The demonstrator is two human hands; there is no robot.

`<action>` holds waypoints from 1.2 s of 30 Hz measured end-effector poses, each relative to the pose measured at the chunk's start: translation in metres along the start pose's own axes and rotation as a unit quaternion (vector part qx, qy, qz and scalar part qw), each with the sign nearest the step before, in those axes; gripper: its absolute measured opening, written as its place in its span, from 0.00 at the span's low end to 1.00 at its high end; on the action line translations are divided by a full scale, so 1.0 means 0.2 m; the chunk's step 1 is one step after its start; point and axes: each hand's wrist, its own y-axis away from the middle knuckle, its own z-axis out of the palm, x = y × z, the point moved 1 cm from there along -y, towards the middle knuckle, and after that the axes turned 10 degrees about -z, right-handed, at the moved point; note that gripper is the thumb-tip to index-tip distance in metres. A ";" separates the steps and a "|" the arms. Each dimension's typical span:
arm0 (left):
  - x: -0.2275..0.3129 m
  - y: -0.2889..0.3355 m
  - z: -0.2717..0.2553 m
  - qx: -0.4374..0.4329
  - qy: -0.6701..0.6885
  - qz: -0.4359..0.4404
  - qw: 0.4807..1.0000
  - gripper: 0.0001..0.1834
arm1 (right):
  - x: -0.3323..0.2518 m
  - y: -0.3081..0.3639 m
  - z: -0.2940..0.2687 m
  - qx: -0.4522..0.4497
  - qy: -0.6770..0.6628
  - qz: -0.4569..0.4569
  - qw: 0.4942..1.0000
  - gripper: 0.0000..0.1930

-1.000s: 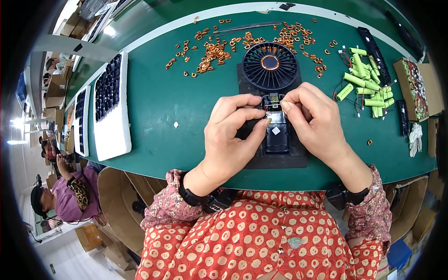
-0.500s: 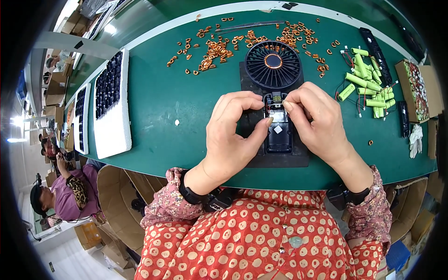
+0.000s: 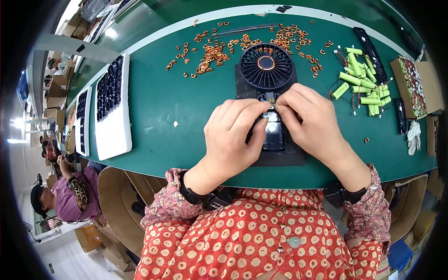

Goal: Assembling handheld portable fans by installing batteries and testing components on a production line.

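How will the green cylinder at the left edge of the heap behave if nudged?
The green cylinder may well roll, being round-sided and lying on its side on a smooth-looking table. It is probably stiff, judging by its straight, even body. Thin wires trail around the heap, so they might snag it.

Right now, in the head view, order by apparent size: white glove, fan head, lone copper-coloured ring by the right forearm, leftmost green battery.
Largest to smallest:
1. fan head
2. white glove
3. leftmost green battery
4. lone copper-coloured ring
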 end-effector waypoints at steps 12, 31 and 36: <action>0.05 0.00 -0.01 -0.034 -0.119 0.053 0.991 0.23 | -0.05 0.12 -0.23 -0.033 -0.026 0.097 0.994 0.12; 0.08 0.00 -0.04 -0.038 -0.077 0.022 0.996 0.18 | -0.09 0.31 -0.14 -0.016 0.073 0.017 0.997 0.15; 0.05 0.01 -0.02 -0.016 -0.089 0.045 0.995 0.18 | -0.16 0.32 -0.15 -0.063 0.136 -0.068 0.986 0.29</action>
